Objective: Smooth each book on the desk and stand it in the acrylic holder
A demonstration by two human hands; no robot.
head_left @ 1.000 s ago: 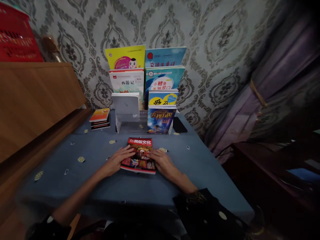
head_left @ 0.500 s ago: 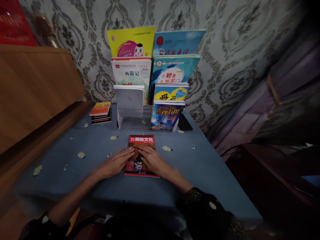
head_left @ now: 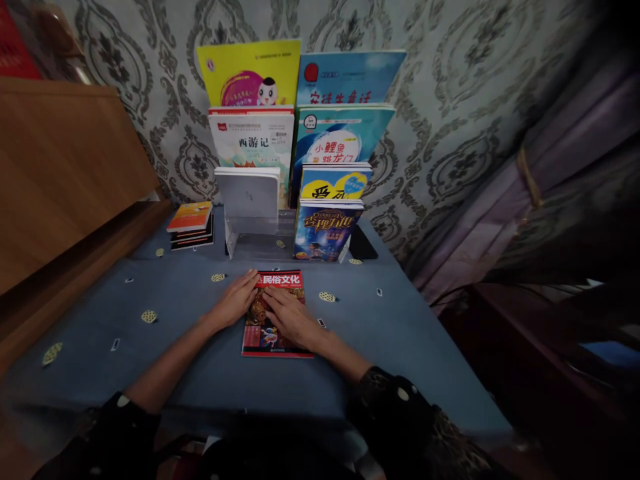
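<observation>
A red magazine (head_left: 273, 337) lies flat on the blue tablecloth (head_left: 150, 353) in front of me. My left hand (head_left: 236, 301) rests at its upper left corner, fingers stretched out flat. Fingers of my right hand (head_left: 289, 317) are spread flat across the middle of the cover. Just behind the magazine stands a clear tiered rack (head_left: 260, 243). Its front left slot is bare; a dark fantasy book (head_left: 320, 230) fills the front right slot.
Several more books stand in the rack's back tiers against the patterned wall, among them a yellow one (head_left: 250, 70). A small stack of books (head_left: 191, 225) lies at the back left. A wooden headboard (head_left: 60, 180) borders the left; a purple curtain (head_left: 550, 173) hangs right.
Both hands have slid up the magazine's cover, and the magazine has been straightened and nudged a little toward the rack. The camera has moved closer and tilted.
</observation>
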